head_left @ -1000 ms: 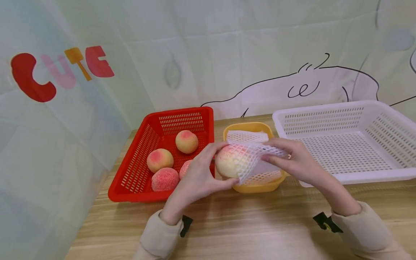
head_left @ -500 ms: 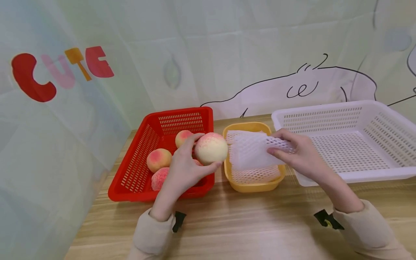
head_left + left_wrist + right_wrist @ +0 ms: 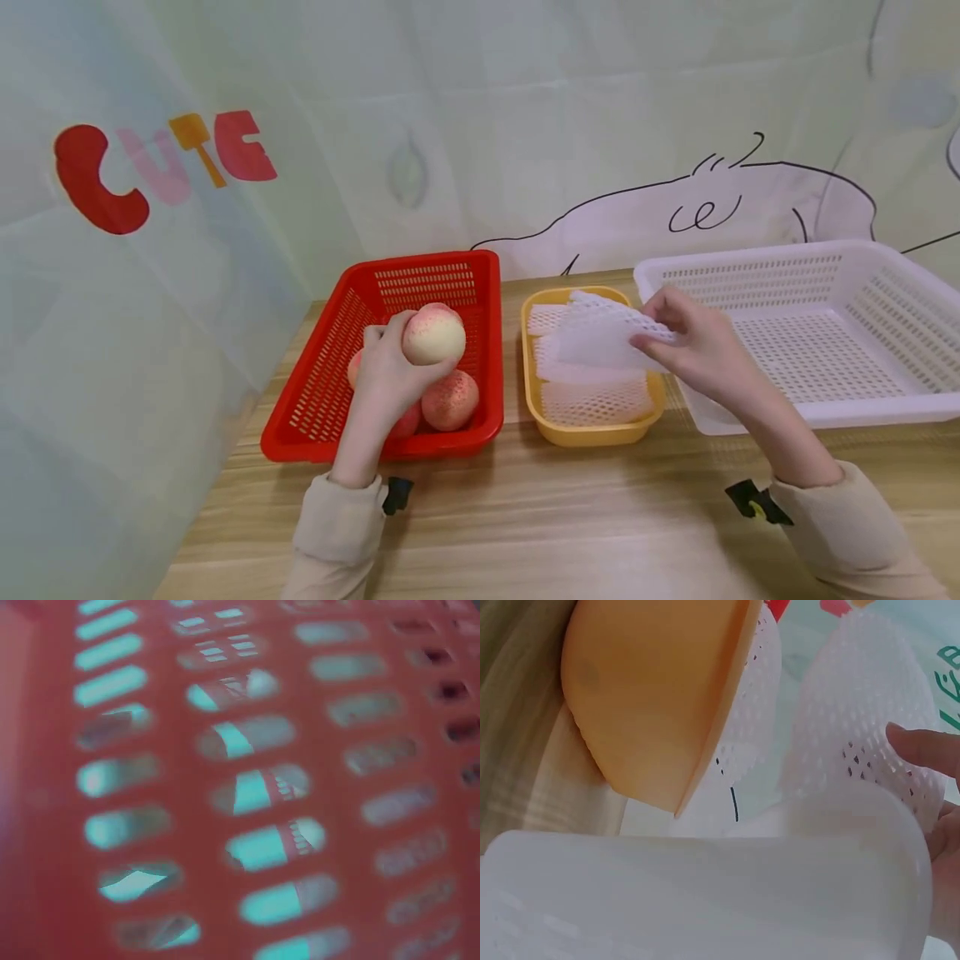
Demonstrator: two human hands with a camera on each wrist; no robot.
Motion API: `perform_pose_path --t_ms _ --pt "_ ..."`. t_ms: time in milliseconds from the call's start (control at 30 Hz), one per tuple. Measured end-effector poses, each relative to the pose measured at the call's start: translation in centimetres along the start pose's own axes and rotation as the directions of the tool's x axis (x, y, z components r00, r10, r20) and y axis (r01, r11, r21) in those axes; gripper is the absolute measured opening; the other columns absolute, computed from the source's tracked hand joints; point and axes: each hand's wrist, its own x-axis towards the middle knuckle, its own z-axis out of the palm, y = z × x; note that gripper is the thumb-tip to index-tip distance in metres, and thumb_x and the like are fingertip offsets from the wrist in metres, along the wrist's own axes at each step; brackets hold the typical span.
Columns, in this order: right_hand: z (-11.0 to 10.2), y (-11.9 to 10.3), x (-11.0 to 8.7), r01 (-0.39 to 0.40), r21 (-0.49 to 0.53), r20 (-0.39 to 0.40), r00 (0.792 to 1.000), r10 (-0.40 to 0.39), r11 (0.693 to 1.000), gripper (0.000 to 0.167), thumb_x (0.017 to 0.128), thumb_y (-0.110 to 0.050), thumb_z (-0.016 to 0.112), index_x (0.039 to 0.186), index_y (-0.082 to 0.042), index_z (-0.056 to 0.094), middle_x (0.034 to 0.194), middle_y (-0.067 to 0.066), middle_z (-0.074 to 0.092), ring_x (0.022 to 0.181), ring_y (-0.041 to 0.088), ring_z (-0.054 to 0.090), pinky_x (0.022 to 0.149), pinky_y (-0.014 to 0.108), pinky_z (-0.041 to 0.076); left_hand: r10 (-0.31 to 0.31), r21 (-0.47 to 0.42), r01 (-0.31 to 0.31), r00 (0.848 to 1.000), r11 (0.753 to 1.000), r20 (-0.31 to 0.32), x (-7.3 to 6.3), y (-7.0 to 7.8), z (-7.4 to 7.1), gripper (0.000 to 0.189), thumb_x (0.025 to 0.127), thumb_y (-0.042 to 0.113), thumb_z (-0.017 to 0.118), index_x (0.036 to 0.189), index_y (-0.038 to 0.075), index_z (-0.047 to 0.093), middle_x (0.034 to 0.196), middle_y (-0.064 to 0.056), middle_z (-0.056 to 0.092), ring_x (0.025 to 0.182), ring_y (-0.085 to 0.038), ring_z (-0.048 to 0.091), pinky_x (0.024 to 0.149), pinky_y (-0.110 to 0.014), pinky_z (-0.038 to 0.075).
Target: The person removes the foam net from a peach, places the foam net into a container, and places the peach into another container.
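Observation:
My left hand (image 3: pixel 386 371) grips a pale peach (image 3: pixel 435 336) with a pink top, held over the red basket (image 3: pixel 491 350). Fingers and thumb curl round its sides. Below, several other peaches lie in the basket, among them a reddish peach (image 3: pixel 450 400); some are partly hidden by the hand. My right hand (image 3: pixel 697 342) pinches one end of a white foam fruit net (image 3: pixel 600 335), which spreads flat above the yellow basket (image 3: pixel 592 435). The right wrist view shows the same foam net (image 3: pixel 862 705) by the thumb. Slotted red basket wall (image 3: pixel 172 772) fills the left wrist view.
More white foam nets (image 3: pixel 596 402) lie in the yellow basket. A white slotted basket (image 3: pixel 825 412) stands to the right, its rim close under the right forearm. A printed cloth (image 3: pixel 480 125) hangs behind, over the wooden table (image 3: pixel 555 508).
The left hand has drawn the peach out of the foam net and carried it left over the red basket. The right hand keeps the net, now without the peach, above the yellow basket.

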Motion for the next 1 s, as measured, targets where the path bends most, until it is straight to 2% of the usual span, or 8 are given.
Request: perform_pose_path --t_ms 133,267,367,500,600,733,867,1000 --pt "0.1 -0.3 0.4 0.014 -0.057 -0.032 0.999 -0.016 0.998 0.020 0.085 -0.013 0.072 0.096 -0.009 0.055 0.100 0.012 0.069 0.110 0.038 0.062 0.088 0.056 0.050 0.016 0.100 -0.014 1.000 0.995 -0.012 0.4 -0.6 0.3 0.079 0.074 0.037 0.076 0.139 0.012 0.040 0.127 -0.013 0.050 0.113 -0.029 0.047 0.096 -0.052 0.046" --pt "1.2 -0.3 1.1 0.181 -0.185 -0.102 0.974 -0.203 0.966 0.020 0.080 -0.007 0.074 0.090 -0.008 0.057 0.090 0.008 0.062 0.093 0.028 0.056 0.079 0.042 0.045 0.039 0.190 -0.028 0.998 0.981 -0.050 0.6 -1.4 0.3 0.074 0.074 0.043 0.073 0.133 0.010 0.045 0.120 -0.014 0.056 0.107 -0.032 0.052 0.094 -0.052 0.046" --pt "2.4 0.0 1.6 0.347 -0.345 -0.163 0.893 -0.419 0.872 0.023 0.074 0.003 0.075 0.085 -0.005 0.057 0.084 0.009 0.055 0.081 0.027 0.049 0.071 0.039 0.039 0.025 0.221 -0.008 0.997 0.975 -0.076 0.7 -2.0 0.1 0.070 0.075 0.042 0.071 0.130 0.008 0.046 0.116 -0.015 0.056 0.105 -0.034 0.053 0.089 -0.052 0.048" --pt "4.2 0.3 2.0 0.416 -0.559 -0.194 0.776 -0.601 0.717 0.021 0.072 0.009 0.065 0.085 -0.003 0.054 0.083 0.012 0.055 0.074 0.031 0.048 0.062 0.038 0.037 0.014 0.262 0.011 0.996 0.965 -0.093 0.9 -2.4 0.1 0.063 0.075 0.039 0.068 0.123 0.005 0.047 0.110 -0.017 0.056 0.101 -0.036 0.054 0.084 -0.052 0.050" --pt "5.5 0.7 1.8 0.436 -0.657 -0.142 0.729 -0.669 0.615 0.018 0.073 0.008 0.057 0.087 -0.002 0.052 0.085 0.012 0.057 0.076 0.031 0.050 0.060 0.037 0.037 0.023 0.309 0.006 0.996 0.951 -0.091 1.3 -2.3 0.4 0.056 0.075 0.038 0.066 0.115 0.003 0.048 0.103 -0.018 0.057 0.094 -0.034 0.056 0.079 -0.051 0.052" --pt "6.3 1.1 0.8 0.481 -0.670 0.062 0.795 -0.603 0.565 0.020 0.076 0.001 0.063 0.091 -0.005 0.052 0.092 0.008 0.060 0.081 0.028 0.054 0.066 0.036 0.041 0.019 0.336 0.007 0.997 0.942 -0.073 1.6 -2.4 0.6 0.053 0.075 0.039 0.066 0.109 0.002 0.049 0.099 -0.018 0.058 0.088 -0.032 0.057 0.078 -0.049 0.053" --pt "5.8 1.3 -0.4 0.452 -0.547 0.285 0.892 -0.351 0.705 0.027 0.077 -0.013 0.075 0.095 -0.011 0.055 0.108 0.005 0.062 0.091 0.024 0.057 0.076 0.037 0.049 -0.001 0.315 0.018 0.999 0.949 -0.053 2.0 -2.6 0.6 0.054 0.074 0.041 0.067 0.109 0.003 0.050 0.099 -0.017 0.059 0.087 -0.031 0.056 0.077 -0.047 0.052" --pt "5.3 1.1 -0.9 0.365 -0.456 0.332 0.916 -0.226 0.811 0.015 0.087 -0.025 0.066 0.093 -0.013 0.060 0.123 0.009 0.062 0.107 0.027 0.059 0.090 0.045 0.051 -0.002 0.320 0.017 0.999 0.947 -0.048 2.4 -2.7 0.7 0.053 0.074 0.042 0.067 0.107 0.004 0.051 0.098 -0.016 0.060 0.088 -0.031 0.055 0.077 -0.045 0.050"
